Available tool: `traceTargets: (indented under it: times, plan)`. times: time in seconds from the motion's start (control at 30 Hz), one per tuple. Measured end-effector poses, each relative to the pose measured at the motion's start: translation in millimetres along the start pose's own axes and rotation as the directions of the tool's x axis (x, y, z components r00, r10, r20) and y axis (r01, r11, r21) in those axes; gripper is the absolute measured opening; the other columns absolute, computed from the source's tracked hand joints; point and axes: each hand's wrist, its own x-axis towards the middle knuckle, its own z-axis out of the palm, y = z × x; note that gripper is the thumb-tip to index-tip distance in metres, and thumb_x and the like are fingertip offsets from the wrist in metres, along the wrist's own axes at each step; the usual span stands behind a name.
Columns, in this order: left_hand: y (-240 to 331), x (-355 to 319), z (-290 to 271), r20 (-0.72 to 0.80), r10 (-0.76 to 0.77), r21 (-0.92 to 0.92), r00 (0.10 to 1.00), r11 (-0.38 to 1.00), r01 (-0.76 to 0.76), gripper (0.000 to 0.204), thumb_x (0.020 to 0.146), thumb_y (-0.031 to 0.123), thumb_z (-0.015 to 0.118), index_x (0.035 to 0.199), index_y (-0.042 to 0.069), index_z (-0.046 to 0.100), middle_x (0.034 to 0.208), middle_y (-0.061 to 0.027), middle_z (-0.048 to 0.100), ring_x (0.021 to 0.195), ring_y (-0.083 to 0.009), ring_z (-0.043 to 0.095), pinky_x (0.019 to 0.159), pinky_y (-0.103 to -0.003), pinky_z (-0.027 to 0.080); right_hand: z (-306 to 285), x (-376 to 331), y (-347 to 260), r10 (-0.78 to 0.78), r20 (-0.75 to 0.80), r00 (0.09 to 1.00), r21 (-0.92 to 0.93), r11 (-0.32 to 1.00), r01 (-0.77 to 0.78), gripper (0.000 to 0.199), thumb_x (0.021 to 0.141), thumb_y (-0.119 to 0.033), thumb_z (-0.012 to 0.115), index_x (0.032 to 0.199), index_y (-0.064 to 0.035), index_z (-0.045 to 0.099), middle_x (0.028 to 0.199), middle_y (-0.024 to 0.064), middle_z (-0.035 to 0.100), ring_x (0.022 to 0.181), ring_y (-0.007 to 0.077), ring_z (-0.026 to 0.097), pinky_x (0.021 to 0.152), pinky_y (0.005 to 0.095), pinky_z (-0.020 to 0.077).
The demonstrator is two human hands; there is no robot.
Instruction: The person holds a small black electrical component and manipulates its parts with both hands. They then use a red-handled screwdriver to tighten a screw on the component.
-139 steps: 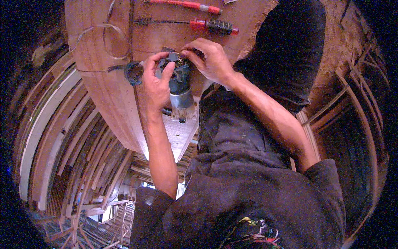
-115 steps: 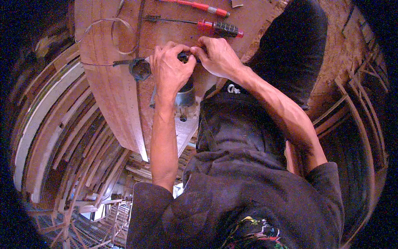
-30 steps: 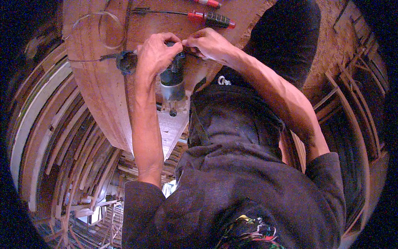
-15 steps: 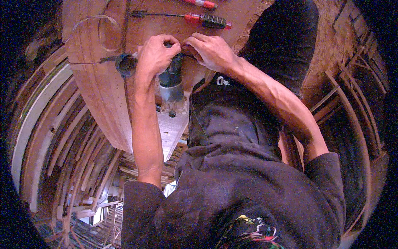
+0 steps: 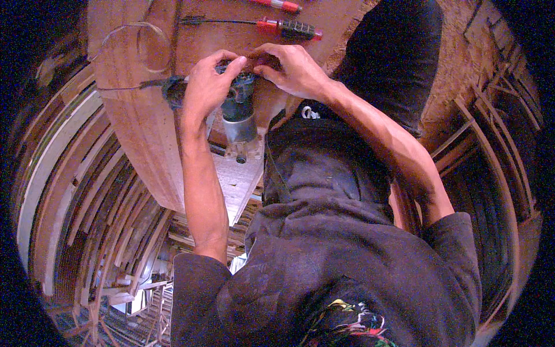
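Note:
A trim router (image 5: 238, 113) with a dark teal body and a silver base stands over a wooden board, its upper end opened up. My left hand (image 5: 211, 81) closes around the left side of that end, thumb and forefinger bent over it. Just to the right, my right hand (image 5: 292, 69) has curled fingers and a bent thumb by the router's end. Whatever lies between those fingertips is too small and dark to make out. Left of my left wrist sits a dark teal piece (image 5: 173, 91) with a black cord (image 5: 153, 84) running from it.
Beyond my hands lies a red-and-black screwdriver (image 5: 289, 29), with a second red-handled tool (image 5: 282, 5) farther off. A loop of thin cable (image 5: 136, 24) rests on the wooden surface (image 5: 130, 121). Long timber strips (image 5: 75, 185) are stacked at the left. My dark-clothed leg (image 5: 393, 69) is at the right.
My left hand has shifted slightly left and its thumb and forefinger have loosened from a tight pinch. The right fingers have lifted a little, showing more of the router's end.

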Motion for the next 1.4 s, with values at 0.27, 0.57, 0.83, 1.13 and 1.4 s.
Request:
traceTargets:
  times: [0.27,0.57,0.83,1.13,1.4]
  plan:
    - [-8,-6,-3,0.015,0.085,-0.129,0.996,0.988,-0.082,0.036,0.094,0.034,0.068,0.104,0.0,0.069,0.092,-0.0123,0.073,0.085,-0.021,0.068,0.081,-0.035,0.052,2,6,2,-0.068,0.056,0.996,-0.254,0.964,0.08,0.029,0.092,-0.019,0.068,0.114,0.0002,0.068,0.101,0.0207,0.072,0.094,0.0386,0.07,0.083,0.0443,0.0559]
    - [-13,-11,-5,0.062,0.056,-0.217,0.997,0.975,-0.041,0.036,0.094,0.034,0.068,0.109,0.002,0.069,0.094,-0.0104,0.073,0.087,-0.0179,0.068,0.081,-0.033,0.052,-6,25,-2,-0.145,0.251,0.957,-0.377,0.896,0.234,0.023,0.089,-0.017,0.067,0.107,-0.0021,0.068,0.097,0.0179,0.069,0.088,0.0395,0.068,0.077,0.048,0.0553]
    - [-11,-12,-3,0.045,0.073,-0.233,0.996,0.971,-0.061,0.035,0.094,0.034,0.069,0.108,0.002,0.069,0.093,-0.0094,0.073,0.085,-0.0162,0.067,0.08,-0.032,0.052,-10,22,7,-0.274,0.242,0.931,-0.37,0.861,0.349,0.024,0.088,-0.015,0.067,0.109,-0.0027,0.064,0.105,0.0156,0.064,0.087,0.0391,0.067,0.075,0.0466,0.0569]
    - [-12,-14,-6,0.056,0.083,-0.237,0.995,0.969,-0.067,0.033,0.094,0.03,0.07,0.111,0.002,0.069,0.094,-0.0088,0.073,0.086,-0.0164,0.068,0.081,-0.032,0.053,-2,-10,-9,0.212,-0.085,0.974,-0.038,0.976,-0.216,0.031,0.089,-0.03,0.071,0.099,-0.0006,0.076,0.089,0.0214,0.074,0.085,0.0388,0.072,0.079,0.046,0.0567]
    - [-13,-17,-14,-0.006,0.204,-0.185,0.979,0.962,-0.201,0.031,0.088,0.023,0.076,0.112,0.003,0.072,0.107,-0.0095,0.07,0.1,-0.0197,0.066,0.09,-0.031,0.05,28,-17,-26,0.64,-0.068,0.765,0.477,0.694,-0.538,0.033,0.094,-0.028,0.073,0.106,0.0026,0.073,0.084,0.0062,0.072,0.058,0.0097,0.059,0.051,0.0257,0.0471]
